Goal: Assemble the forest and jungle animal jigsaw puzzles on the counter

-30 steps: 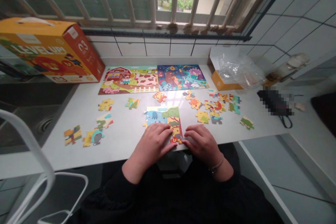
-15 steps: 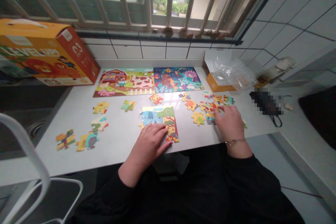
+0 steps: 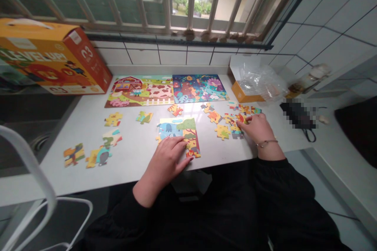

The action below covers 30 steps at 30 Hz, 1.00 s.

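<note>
My left hand [image 3: 171, 153] lies on a partly joined jigsaw puzzle [image 3: 188, 124] with a blue elephant and a tree, covering its lower left part. Its fingers are stretched out. To the right, my right hand [image 3: 257, 128] reaches into a group of loose pieces, thumb and forefinger closed on a red-orange puzzle piece [image 3: 240, 117] that they partly hide. Beside these fingers lie a yellow piece [image 3: 223, 132] and an orange piece [image 3: 215, 117]. Several pieces lie left of the joined section, among them a yellow one [image 3: 113, 119] and a green one [image 3: 144, 117].
Two finished puzzles, a farm scene [image 3: 160, 90] and a dark forest scene [image 3: 200, 88], lie along the back wall. An orange box [image 3: 88, 62] stands at the left. An open box [image 3: 247, 96] with clear plastic, a bottle [image 3: 309, 78] and a blurred dark object [image 3: 299, 113] are at the right.
My right hand has shifted slightly up and left among the pieces, its wrist turning outward. The left hand stays on the joined puzzle.
</note>
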Each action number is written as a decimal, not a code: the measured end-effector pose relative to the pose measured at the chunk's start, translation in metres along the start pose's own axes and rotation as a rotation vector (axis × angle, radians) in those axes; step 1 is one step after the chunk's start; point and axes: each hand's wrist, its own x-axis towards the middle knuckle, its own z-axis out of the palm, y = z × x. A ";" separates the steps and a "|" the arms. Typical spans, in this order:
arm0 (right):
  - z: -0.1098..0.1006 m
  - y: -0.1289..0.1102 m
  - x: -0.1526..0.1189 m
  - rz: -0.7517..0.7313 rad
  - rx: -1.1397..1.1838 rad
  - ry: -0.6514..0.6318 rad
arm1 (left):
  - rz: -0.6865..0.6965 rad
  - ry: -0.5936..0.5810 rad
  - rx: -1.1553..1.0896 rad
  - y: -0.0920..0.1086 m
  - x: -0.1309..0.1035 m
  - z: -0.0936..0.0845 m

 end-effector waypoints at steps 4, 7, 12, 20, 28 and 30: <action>0.000 0.001 0.002 -0.034 0.021 0.014 | -0.031 0.073 0.003 0.001 -0.002 -0.003; -0.003 -0.003 -0.003 -0.080 -0.002 0.036 | -0.072 0.148 0.008 -0.001 -0.008 -0.009; -0.012 -0.005 -0.017 -0.142 -0.010 0.135 | -0.145 0.185 0.092 -0.015 -0.026 -0.024; -0.008 -0.077 -0.099 -0.772 0.431 0.130 | -0.123 0.128 0.088 -0.023 -0.031 -0.034; 0.021 -0.145 -0.158 -0.939 0.576 -0.110 | 0.021 -0.059 0.044 -0.015 -0.034 -0.038; 0.024 -0.145 -0.155 -0.922 0.591 -0.117 | 0.026 -0.098 0.043 -0.016 -0.034 -0.038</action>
